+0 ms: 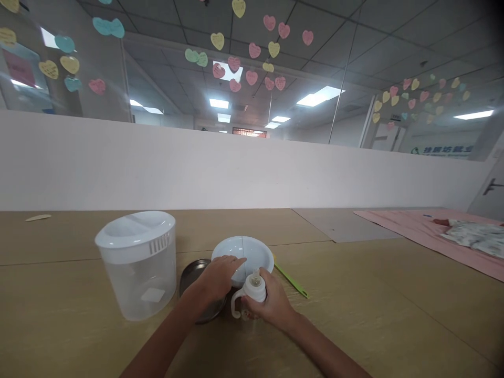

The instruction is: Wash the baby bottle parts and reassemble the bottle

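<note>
In the head view my right hand [275,302] is wrapped round a baby bottle [255,287]. The bottle has a white collar, a pale nipple on top and a curved white handle on its left side. My left hand [220,275] is just left of the bottle, with its index finger stretched out over a white bowl [252,249]. I see nothing in that hand, though its underside is hidden. Below my left wrist sits a dark metal dish [192,275], partly covered by the forearm. A green-handled utensil [291,279] lies to the right of the bowl, its head hidden behind the bowl.
A tall clear plastic bucket [137,283] with a white lid stands on the wood-patterned surface [354,320] at left. A pink cloth [417,231] with a patterned white fabric item [476,236] lies at far right. Behind runs a low white wall [236,173] topped by glass.
</note>
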Action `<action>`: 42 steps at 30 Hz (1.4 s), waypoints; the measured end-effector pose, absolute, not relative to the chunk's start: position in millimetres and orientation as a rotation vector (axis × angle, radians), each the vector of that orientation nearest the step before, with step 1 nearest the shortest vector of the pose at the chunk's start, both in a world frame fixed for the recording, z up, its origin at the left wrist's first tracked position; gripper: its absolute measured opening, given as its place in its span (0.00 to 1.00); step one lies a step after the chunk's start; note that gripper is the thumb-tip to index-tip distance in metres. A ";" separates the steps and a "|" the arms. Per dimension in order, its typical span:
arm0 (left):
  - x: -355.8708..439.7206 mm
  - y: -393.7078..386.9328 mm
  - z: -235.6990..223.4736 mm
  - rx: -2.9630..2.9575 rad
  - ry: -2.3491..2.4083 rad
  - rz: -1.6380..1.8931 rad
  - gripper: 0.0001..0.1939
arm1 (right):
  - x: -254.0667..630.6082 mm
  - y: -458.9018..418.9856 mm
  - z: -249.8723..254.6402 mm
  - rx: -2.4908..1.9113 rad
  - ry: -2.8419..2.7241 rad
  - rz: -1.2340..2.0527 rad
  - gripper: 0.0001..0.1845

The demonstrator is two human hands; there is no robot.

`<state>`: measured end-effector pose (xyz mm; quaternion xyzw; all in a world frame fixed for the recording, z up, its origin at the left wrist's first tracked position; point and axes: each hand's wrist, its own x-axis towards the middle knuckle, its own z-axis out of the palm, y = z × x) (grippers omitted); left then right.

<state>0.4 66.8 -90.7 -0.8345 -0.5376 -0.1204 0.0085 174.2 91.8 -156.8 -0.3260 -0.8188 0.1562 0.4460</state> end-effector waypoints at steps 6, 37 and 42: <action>10.3 50.6 -64.1 -2.613 -1.843 -0.247 0.17 | 174.4 89.3 -154.8 -0.837 -2.028 0.415 0.17; 64.4 30.8 -51.4 -2.477 -1.784 -0.378 0.16 | 174.6 85.2 -148.4 -0.833 -2.034 0.375 0.17; 52.4 22.0 -33.9 -2.464 -1.864 -0.482 0.11 | 173.3 84.0 -147.5 -0.898 -2.008 0.411 0.15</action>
